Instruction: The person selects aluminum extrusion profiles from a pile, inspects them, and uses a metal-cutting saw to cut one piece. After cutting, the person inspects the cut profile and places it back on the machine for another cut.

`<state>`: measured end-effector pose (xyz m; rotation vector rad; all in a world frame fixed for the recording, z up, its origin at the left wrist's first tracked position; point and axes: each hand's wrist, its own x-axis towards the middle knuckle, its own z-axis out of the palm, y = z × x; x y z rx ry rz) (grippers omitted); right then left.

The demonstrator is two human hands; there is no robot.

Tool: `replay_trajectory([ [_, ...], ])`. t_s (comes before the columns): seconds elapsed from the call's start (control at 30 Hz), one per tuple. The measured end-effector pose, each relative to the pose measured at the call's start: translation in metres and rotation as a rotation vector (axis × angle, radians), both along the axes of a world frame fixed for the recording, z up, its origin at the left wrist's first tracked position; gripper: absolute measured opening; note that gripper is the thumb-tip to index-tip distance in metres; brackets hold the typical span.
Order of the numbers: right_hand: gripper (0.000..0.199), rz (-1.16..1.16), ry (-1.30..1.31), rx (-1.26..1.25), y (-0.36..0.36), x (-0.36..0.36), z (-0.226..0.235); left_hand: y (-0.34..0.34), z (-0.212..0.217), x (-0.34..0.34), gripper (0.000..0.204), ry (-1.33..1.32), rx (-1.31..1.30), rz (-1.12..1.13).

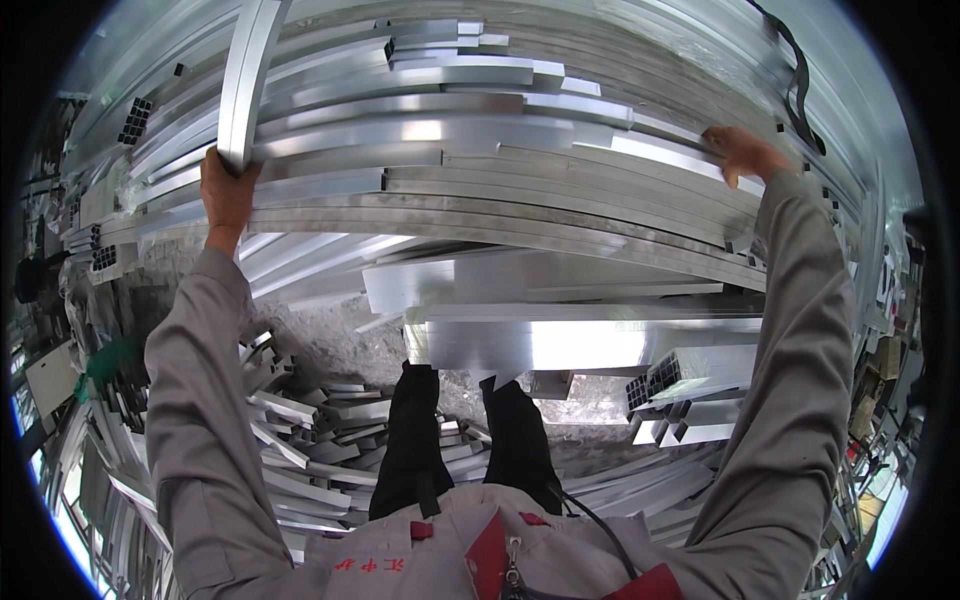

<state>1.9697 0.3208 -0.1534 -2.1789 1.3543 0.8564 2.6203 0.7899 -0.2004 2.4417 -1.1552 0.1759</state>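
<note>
My left hand [228, 190] is closed round the near end of a silver aluminium profile [247, 85], which points away from me across the stack. Over on the right, my right hand [748, 153] reaches to a long shiny aluminium bar [665, 150]; its fingers lie on the far side and its thumb on the near side, slightly blurred. Between both hands lies a wide stack of aluminium profiles [480, 105] of differing lengths, running left to right. Duller grey profiles [560, 185] form the layer nearer me.
Below the stack lie a wide bright profile [590, 340] and a bundle of square tubes [690, 375]. Many short offcuts [330, 430] cover the floor around my legs [410, 430]. A black strap [798, 80] hangs at the far right. Bundled tube ends [135, 120] stand at the left.
</note>
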Motion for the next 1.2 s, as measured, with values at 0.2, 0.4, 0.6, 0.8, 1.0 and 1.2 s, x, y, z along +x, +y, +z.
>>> replay_trajectory([
  [0.2, 0.099, 0.147, -0.065, -0.108, 0.002, -0.001, 0.001, -0.006, 0.015, 0.008, 0.056, -0.021, 0.005, -0.072],
  [0.4, 0.059, 0.245, -0.15, -0.546, 0.045, 0.011, 0.002, -0.017, 0.023, 0.015, 0.058, -0.002, 0.092, -0.149],
  [0.6, 0.031, 0.158, -0.615, -0.896, 0.199, 0.08, -0.036, -0.023, 0.022, 0.021, 0.064, 0.025, 0.104, -0.15],
  [0.8, 0.04, -0.334, -0.86, -0.501, 0.297, 0.233, -0.077, -0.024, 0.027, 0.019, 0.07, 0.037, 0.106, -0.135],
  [1.0, 0.043, -0.504, -0.758, -0.496, 0.289, 0.272, -0.093, -0.013, 0.017, 0.014, 0.06, -0.062, -0.042, -0.097],
  [1.2, 0.046, -0.414, -0.824, -0.391, 0.264, 0.236, -0.102, 0.034, 0.013, -0.02, 0.061, 0.006, -0.047, -0.11],
])
